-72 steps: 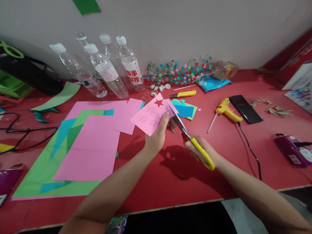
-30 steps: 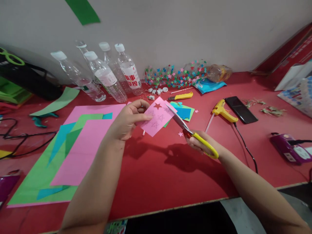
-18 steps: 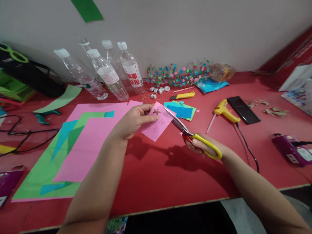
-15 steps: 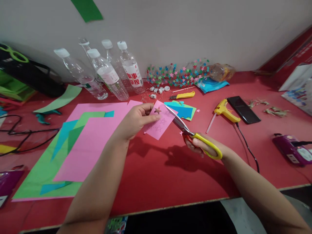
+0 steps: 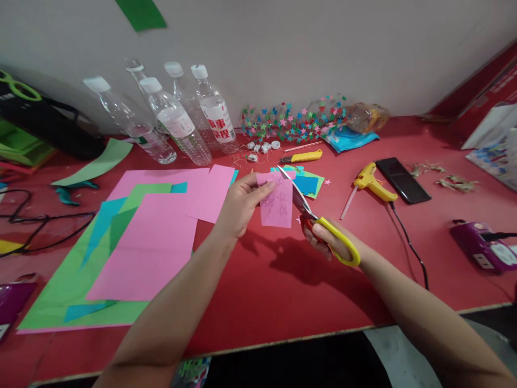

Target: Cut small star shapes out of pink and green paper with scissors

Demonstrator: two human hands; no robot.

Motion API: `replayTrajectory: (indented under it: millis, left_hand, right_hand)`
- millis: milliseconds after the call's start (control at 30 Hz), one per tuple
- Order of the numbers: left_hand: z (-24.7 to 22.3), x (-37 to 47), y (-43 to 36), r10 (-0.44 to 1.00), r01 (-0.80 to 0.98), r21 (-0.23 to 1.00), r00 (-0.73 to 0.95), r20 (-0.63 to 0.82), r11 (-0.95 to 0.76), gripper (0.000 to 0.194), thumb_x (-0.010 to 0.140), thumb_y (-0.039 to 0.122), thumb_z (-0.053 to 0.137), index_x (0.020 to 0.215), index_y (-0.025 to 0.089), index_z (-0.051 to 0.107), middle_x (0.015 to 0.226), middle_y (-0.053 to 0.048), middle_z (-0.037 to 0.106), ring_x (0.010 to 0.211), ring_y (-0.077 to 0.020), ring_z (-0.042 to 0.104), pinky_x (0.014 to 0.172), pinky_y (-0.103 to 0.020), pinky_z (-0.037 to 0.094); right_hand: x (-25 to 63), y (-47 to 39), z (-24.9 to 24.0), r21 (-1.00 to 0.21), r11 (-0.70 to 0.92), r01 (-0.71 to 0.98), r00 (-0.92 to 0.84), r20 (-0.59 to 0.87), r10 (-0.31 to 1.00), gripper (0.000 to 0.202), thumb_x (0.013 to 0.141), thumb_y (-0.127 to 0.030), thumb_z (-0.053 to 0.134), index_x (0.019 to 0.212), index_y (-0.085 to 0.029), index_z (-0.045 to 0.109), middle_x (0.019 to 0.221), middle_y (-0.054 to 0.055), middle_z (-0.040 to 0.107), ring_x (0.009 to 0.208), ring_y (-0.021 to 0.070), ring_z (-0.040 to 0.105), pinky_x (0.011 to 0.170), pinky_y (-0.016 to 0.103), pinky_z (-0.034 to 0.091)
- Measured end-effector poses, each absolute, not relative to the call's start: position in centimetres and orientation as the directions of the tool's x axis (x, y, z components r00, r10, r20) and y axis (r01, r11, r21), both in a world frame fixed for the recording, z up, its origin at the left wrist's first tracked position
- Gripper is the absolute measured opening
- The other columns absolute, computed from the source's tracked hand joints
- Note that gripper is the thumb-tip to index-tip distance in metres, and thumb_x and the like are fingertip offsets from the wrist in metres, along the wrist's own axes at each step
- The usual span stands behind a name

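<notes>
Between the thumb and fingers of my left hand (image 5: 242,202) is a small piece of pink paper (image 5: 277,210) with several stars drawn on it. My right hand (image 5: 323,237) grips scissors (image 5: 302,205) with one yellow and one red handle loop. Their blades are parted and lie at the paper's upper right edge. Behind the blades, blue and green paper scraps (image 5: 309,185) rest on the red table. Small pink stars (image 5: 327,182) lie close to the scraps.
Large pink, green and blue sheets (image 5: 141,248) spread over the left side. Several plastic bottles (image 5: 216,110) stand by the wall, beside a star-covered bottle (image 5: 294,123) on its side. A yellow cutter (image 5: 306,156), yellow glue gun (image 5: 374,183), black phone (image 5: 404,180) and purple power adapter (image 5: 482,245) lie rightward.
My left hand has turned the pink paper more upright and shifted it right. A cut star hole near its top no longer shows. The scissors have moved slightly left.
</notes>
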State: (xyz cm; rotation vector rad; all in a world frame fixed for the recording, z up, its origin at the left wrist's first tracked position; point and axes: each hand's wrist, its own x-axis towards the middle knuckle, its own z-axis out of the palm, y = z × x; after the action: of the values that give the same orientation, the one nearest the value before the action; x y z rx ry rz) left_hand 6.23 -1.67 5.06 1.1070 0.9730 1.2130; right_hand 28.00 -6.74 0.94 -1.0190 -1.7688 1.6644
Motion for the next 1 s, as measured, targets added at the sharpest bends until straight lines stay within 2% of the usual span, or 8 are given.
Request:
replayTrajectory:
  millis: [133,333,500,633,800,1000]
  left_hand:
    - [4.9,6.4,-1.8,0.997,-0.193,0.98,0.045,0.068,-0.058,0.011,0.066,0.024,0.075,0.072,0.019,0.067,0.07,0.002,0.063,0.063,-0.0101,0.057,0.062,-0.022,0.048]
    - [5.3,5.7,-1.8,0.989,-0.081,0.986,0.024,0.147,-0.144,0.016,0.071,0.022,0.07,0.062,0.019,0.057,0.058,0.005,0.043,0.05,-0.0067,0.037,0.046,-0.02,0.029]
    - [5.2,5.6,-1.9,0.982,-0.074,0.981,0.047,0.184,-0.18,0.018,0.074,0.021,0.068,0.063,0.018,0.054,0.058,0.005,0.038,0.05,-0.0063,0.032,0.045,-0.021,0.024]
    - [4.7,6.4,-2.4,0.978,-0.095,0.975,0.031,0.205,-0.201,0.017,0.077,0.022,0.066,0.066,0.018,0.055,0.059,0.005,0.038,0.052,-0.0064,0.033,0.048,-0.02,0.027]
    - [3.6,7.5,-2.8,0.975,-0.166,0.961,-0.046,0.216,-0.221,0.007,0.079,0.023,0.066,0.074,0.02,0.063,0.066,0.003,0.049,0.061,-0.0084,0.045,0.055,-0.021,0.038]
    - [3.1,7.8,-2.8,0.977,-0.195,0.957,-0.055,0.207,-0.213,0.006,0.079,0.024,0.067,0.075,0.02,0.064,0.07,0.003,0.055,0.064,-0.0084,0.049,0.062,-0.021,0.042]
  right_hand:
    - [28.3,-6.7,0.9,-0.98,-0.03,0.197,-0.59,-0.143,0.795,0.052,0.091,-0.066,0.037,0.07,-0.02,0.043,0.047,-0.007,0.04,0.039,0.0076,0.036,0.041,0.022,0.03]
    - [28.8,-6.5,0.8,-0.982,-0.001,0.19,-0.642,-0.125,0.757,0.049,0.092,-0.063,0.039,0.072,-0.019,0.044,0.052,-0.006,0.041,0.041,0.0071,0.038,0.042,0.021,0.031]
    - [28.2,-6.8,0.8,-0.986,-0.046,0.158,-0.637,-0.137,0.758,0.052,0.092,-0.066,0.036,0.071,-0.02,0.043,0.047,-0.007,0.041,0.037,0.007,0.036,0.041,0.022,0.03]
    - [27.5,-7.3,0.7,-0.984,-0.123,0.128,-0.587,-0.175,0.79,0.051,0.092,-0.066,0.034,0.073,-0.02,0.044,0.043,-0.008,0.039,0.034,0.0071,0.033,0.039,0.022,0.029]
    - [26.5,-8.1,0.4,-0.982,-0.17,0.088,-0.522,-0.191,0.831,0.051,0.091,-0.067,0.035,0.071,-0.02,0.043,0.041,-0.009,0.038,0.031,0.0073,0.035,0.036,0.02,0.03]
    - [26.0,-8.4,0.9,-0.982,-0.16,0.102,-0.467,-0.189,0.864,0.052,0.09,-0.067,0.039,0.068,-0.02,0.042,0.039,-0.009,0.038,0.03,0.0057,0.033,0.034,0.019,0.026]
